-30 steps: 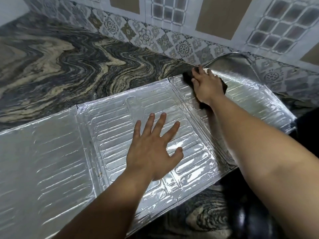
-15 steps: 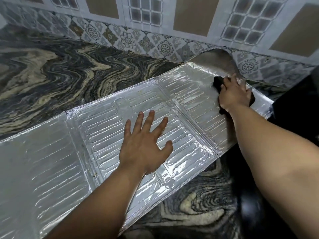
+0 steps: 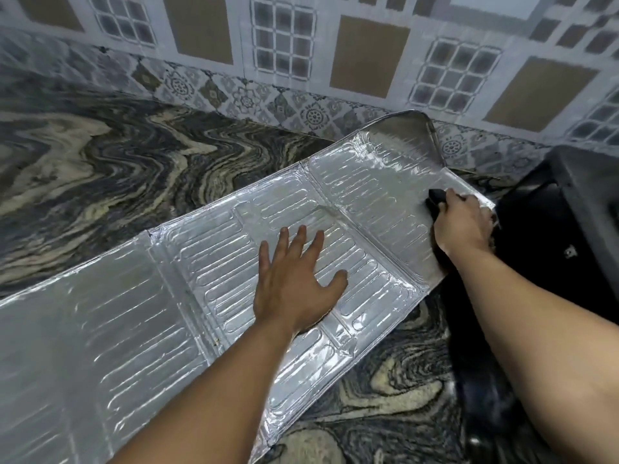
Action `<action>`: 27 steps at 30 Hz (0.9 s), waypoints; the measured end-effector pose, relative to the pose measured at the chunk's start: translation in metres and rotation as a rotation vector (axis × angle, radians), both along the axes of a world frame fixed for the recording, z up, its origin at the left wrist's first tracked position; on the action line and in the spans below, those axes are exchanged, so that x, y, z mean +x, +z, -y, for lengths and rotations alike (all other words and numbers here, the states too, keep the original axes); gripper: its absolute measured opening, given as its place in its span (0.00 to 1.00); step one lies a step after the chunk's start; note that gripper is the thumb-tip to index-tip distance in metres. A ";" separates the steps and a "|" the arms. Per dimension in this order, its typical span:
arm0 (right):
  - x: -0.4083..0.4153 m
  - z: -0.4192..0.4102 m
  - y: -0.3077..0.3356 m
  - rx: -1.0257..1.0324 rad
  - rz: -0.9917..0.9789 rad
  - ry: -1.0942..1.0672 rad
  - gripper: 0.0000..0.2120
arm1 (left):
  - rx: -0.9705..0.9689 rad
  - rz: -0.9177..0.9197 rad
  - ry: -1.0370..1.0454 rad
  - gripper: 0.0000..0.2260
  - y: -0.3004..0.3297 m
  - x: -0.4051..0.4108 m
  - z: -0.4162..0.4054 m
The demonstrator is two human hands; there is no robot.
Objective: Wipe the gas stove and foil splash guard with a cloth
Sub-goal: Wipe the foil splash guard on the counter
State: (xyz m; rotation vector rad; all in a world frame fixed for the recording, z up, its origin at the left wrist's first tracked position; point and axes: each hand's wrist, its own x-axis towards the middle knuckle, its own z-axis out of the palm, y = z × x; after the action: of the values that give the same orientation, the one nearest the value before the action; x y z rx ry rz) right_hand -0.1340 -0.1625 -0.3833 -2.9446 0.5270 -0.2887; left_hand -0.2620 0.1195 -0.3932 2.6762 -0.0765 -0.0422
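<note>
**Foil splash guard laid flat, both hands on it**

Foil splash guard (image 3: 207,296) lies unfolded across the marbled countertop (image 3: 83,169), lower left to upper right of frame. Left hand (image 3: 294,283) presses flat at centre, fingers spread. Right hand (image 3: 464,226) grips a dark cloth (image 3: 437,197) at the guard's right edge, beside the black gas stove (image 3: 569,236).

Left hand (image 3: 294,279) flat, fingers spread; right hand (image 3: 464,226) curled, gripping.
</note>
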 end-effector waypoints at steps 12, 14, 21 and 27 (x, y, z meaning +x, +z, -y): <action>-0.028 -0.175 0.034 0.280 0.166 0.466 0.21 | -0.900 0.103 0.323 0.26 0.042 -0.003 -0.064; -0.034 -0.206 0.032 0.269 0.144 0.541 0.21 | -0.643 0.162 0.316 0.27 0.041 -0.005 -0.087; -0.072 -0.298 0.025 0.222 0.071 0.859 0.21 | 0.130 -0.044 0.354 0.34 0.012 -0.027 -0.177; -0.085 -0.322 -0.001 -0.110 -0.117 1.069 0.26 | 0.235 -0.034 0.338 0.34 0.000 -0.037 -0.189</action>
State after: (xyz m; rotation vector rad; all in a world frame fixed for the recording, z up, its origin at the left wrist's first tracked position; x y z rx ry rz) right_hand -0.2191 0.1594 -0.3842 -2.8576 -1.0635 -0.0063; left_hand -0.2986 0.3081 -0.3934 2.8822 0.4153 0.0120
